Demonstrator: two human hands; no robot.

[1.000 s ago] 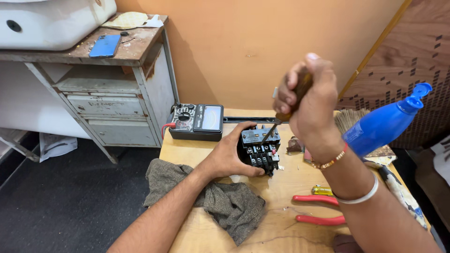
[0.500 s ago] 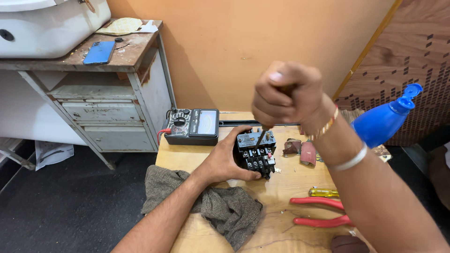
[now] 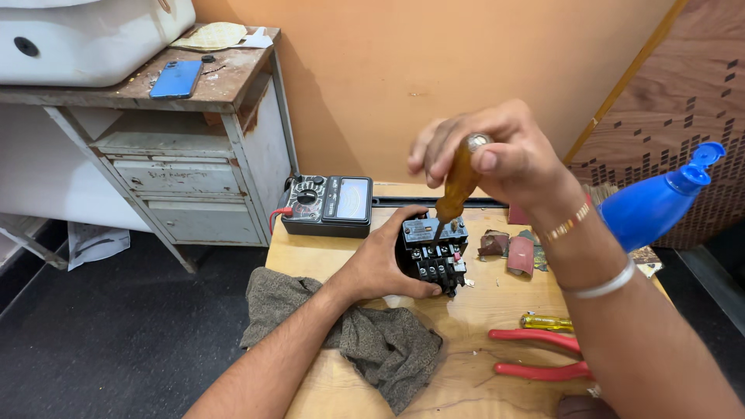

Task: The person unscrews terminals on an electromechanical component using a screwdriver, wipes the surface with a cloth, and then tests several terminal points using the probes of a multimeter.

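Nearest me, at 6 o'clock, the grey rag (image 3: 365, 341) lies under my left forearm. My left hand (image 3: 384, 264) is clamped round the black contactor block (image 3: 434, 252) at table centre, steadying it from 9 o'clock. Above it, my right hand (image 3: 497, 155) is closed on the amber-handled screwdriver (image 3: 458, 190); its long axis slants down toward 7 o'clock, tip at the block's top terminals. Red pliers (image 3: 535, 353) rest at 4 o'clock, the multimeter (image 3: 330, 206) at 11 o'clock beyond.
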